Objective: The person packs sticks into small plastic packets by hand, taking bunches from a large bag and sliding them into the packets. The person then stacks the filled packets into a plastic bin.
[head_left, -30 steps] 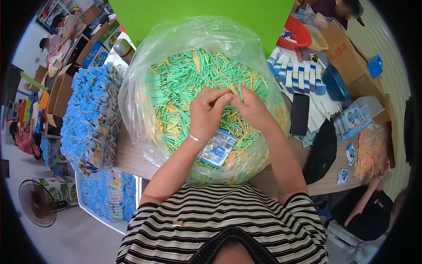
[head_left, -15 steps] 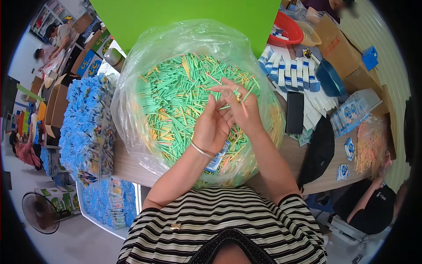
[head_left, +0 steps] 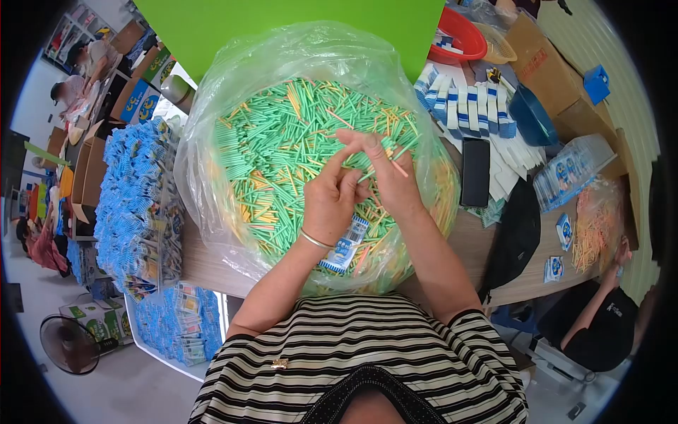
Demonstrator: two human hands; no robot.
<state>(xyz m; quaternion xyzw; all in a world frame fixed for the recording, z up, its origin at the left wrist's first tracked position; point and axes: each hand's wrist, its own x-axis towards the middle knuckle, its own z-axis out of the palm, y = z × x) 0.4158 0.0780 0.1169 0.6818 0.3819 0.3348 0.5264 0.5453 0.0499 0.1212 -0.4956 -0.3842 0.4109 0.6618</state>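
Note:
In the head view, a large clear plastic bag [head_left: 201,169] lies open on the table, full of thin sticks [head_left: 275,155], mostly green with some yellow and pink. Over the heap, my right hand [head_left: 392,177] is closed on a few sticks; a pink end [head_left: 400,169] pokes out past the fingers. My left hand [head_left: 328,205], a bangle at its wrist, meets the right with curled fingers. What its fingertips pinch is hidden beside the other hand. Below the left palm, a small blue-and-white packet [head_left: 346,245] rests on the sticks.
Blue packets are piled high [head_left: 138,205] at left, above a white bin [head_left: 176,321] of more. To the right are a phone [head_left: 475,172], a black cloth item [head_left: 513,240], white-and-blue strips [head_left: 470,109], a teal basin [head_left: 531,116] and a red basin [head_left: 462,35]. Other people sit nearby.
My left hand has turned from palm-up to back-up, its fingers curling in towards the right hand. More of the small packet shows. My right hand keeps its sticks.

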